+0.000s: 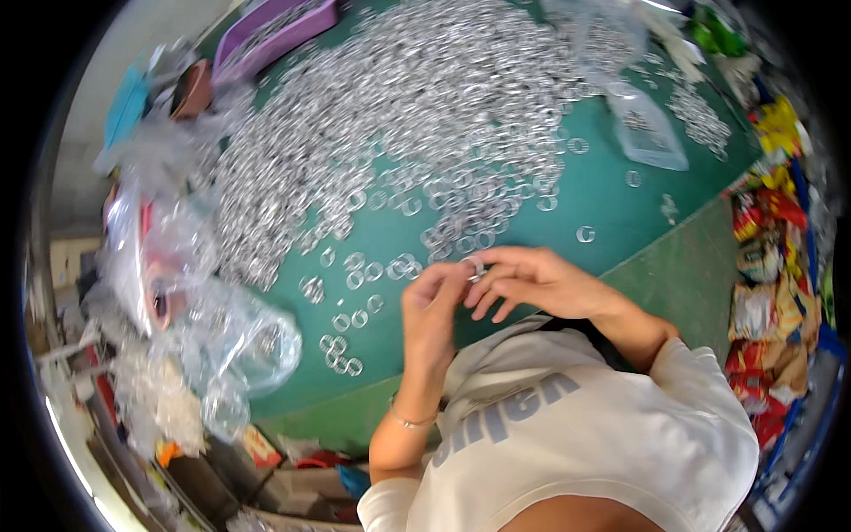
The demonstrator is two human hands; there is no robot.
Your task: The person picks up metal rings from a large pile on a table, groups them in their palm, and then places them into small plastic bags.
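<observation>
Down through the head camera, we see our left hand (432, 306) and right hand (529, 279) meeting near the table's (620, 204) near edge, fingertips pinched together on one small clear ring (476, 266). Both hands are narrowed around it, fingers curled. Beyond them a huge heap of clear rings (417, 115) covers the far green surface, with loose ones scattered nearer. Crumpled clear plastic bags (222, 346) sit at the left; a purple tray (275, 31) lies far left.
</observation>
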